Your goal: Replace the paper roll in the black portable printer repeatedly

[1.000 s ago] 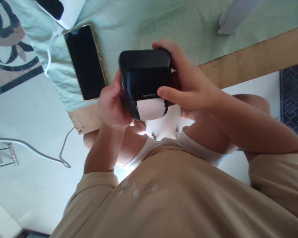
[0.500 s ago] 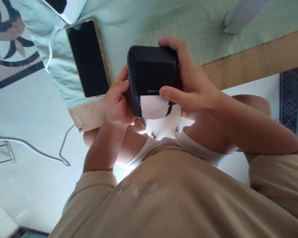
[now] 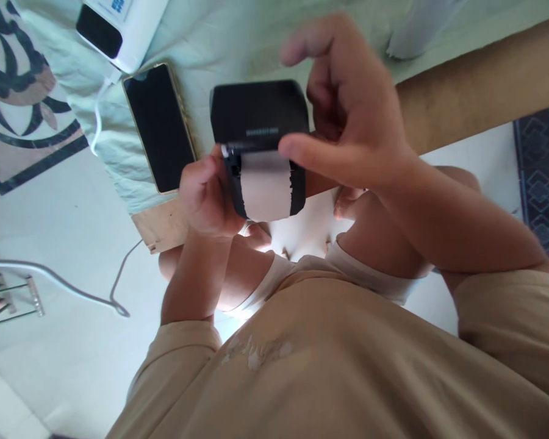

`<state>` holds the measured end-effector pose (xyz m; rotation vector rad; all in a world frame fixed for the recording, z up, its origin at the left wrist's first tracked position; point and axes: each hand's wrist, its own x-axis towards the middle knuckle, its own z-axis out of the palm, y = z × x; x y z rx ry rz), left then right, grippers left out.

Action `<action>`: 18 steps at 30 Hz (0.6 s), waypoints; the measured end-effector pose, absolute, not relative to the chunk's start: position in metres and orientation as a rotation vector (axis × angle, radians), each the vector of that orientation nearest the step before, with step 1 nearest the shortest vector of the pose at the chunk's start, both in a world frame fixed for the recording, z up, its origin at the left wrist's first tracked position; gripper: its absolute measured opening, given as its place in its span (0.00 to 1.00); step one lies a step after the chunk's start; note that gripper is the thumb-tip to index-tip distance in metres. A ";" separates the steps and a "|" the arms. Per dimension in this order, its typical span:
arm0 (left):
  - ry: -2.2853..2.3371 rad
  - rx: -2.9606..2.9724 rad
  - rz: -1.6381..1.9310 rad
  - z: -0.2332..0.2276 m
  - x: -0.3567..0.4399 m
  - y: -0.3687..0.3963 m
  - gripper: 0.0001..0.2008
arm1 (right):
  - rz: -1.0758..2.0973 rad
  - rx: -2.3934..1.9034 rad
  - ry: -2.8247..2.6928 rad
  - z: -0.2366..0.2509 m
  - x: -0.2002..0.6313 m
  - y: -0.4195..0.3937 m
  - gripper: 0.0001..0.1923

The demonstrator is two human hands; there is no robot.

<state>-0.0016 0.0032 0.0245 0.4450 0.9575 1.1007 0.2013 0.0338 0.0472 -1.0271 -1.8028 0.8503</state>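
Note:
A small black receipt printer (image 3: 258, 113) is held over the front edge of the bed or table, its lid seemingly lifted at the near side. A strip of white paper (image 3: 266, 189) lies across its near part. My left hand (image 3: 207, 198) grips the printer from its left side, fingers partly hidden behind it. My right hand (image 3: 359, 116) is at the printer's right, fingers bent and apart from it. The right thumb points at the lid's near edge; whether it touches cannot be told.
Left of the printer, a smartphone (image 3: 160, 128) with a dark screen lies on the green cloth (image 3: 238, 36). Beyond it is a white device (image 3: 137, 36) with a white cable (image 3: 96, 119). A pale cylindrical object (image 3: 421, 30) stands at upper right. A wooden board (image 3: 476, 79) edges the surface.
My right hand has loosened from the printer, its fingers lifting off to the upper right. The printer has shifted slightly left, and its lid looks tipped up, with more of the paper showing.

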 end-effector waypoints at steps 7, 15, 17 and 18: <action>0.905 0.638 1.086 0.021 -0.004 0.004 0.23 | 0.722 -1.101 -1.472 0.057 0.188 0.033 0.17; 0.909 0.701 1.123 0.017 -0.008 0.004 0.18 | 0.554 -1.277 -1.866 0.060 0.189 0.033 0.12; 0.918 0.720 1.136 0.013 -0.009 0.004 0.17 | 0.591 -1.376 -2.091 0.064 0.188 0.032 0.08; 0.925 0.726 1.136 0.011 -0.010 0.004 0.17 | 0.603 -1.451 -2.193 0.067 0.187 0.032 0.09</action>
